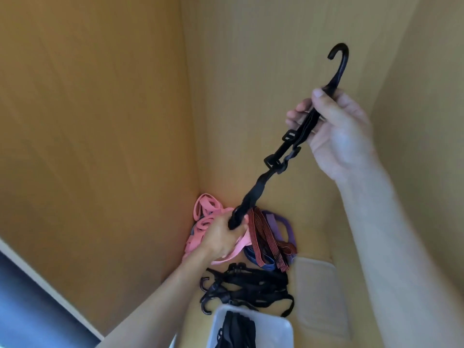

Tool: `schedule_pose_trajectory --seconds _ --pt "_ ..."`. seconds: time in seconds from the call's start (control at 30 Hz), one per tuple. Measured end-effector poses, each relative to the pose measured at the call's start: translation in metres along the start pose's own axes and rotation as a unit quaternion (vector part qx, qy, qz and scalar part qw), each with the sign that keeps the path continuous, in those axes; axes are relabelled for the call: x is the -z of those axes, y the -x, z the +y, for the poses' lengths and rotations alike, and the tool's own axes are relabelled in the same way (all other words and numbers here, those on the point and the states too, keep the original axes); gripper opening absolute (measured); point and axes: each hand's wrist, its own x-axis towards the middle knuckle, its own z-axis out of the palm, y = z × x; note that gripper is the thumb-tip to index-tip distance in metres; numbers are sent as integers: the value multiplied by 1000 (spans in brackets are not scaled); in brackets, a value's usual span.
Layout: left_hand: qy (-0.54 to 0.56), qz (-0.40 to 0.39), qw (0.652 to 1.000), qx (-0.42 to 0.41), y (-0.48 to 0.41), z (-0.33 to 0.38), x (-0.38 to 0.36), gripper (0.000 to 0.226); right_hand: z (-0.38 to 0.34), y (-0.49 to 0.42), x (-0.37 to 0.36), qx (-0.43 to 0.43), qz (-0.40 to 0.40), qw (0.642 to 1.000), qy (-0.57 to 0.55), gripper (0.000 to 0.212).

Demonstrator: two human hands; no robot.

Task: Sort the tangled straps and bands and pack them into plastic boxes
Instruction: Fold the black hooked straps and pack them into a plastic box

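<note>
Two hands stretch the black hooked strap (276, 164) taut above the tangled pile (263, 237): the fingers of your right hand (336, 131) curl round it below the hook, your left hand (223, 237) grips its lower end, likely straightening it for the plastic box (276, 332) holding black straps.

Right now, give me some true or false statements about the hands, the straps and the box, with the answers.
1. The left hand and right hand both grip the black strap. True.
2. Loose black straps lie beside the box. True.
3. The hook points down. False: it curls up above the right hand.
4. The box holds pink bands. False: it holds black straps; the pink bands lie in the corner.
</note>
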Motion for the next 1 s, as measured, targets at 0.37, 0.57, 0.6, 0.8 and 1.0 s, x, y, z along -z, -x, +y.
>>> schedule_pose_trajectory --seconds 0.37,0.57,0.6,0.8,1.0 --pt "85 -43 988 125 -7 -12 29 43 -29 -4 24 79 134 987 45 16" --pt "53 -80 985 142 -13 18 40 18 -8 1 35 24 154 983 95 13" --pt "59 -91 984 141 -11 28 43 23 -4 2 37 15 154 984 92 12" --pt "155 -128 973 114 -9 76 59 34 26 17 44 -20 75 986 148 22" --pt "206 -162 964 52 -7 97 68 45 64 40 45 -2 -49 907 419 33"
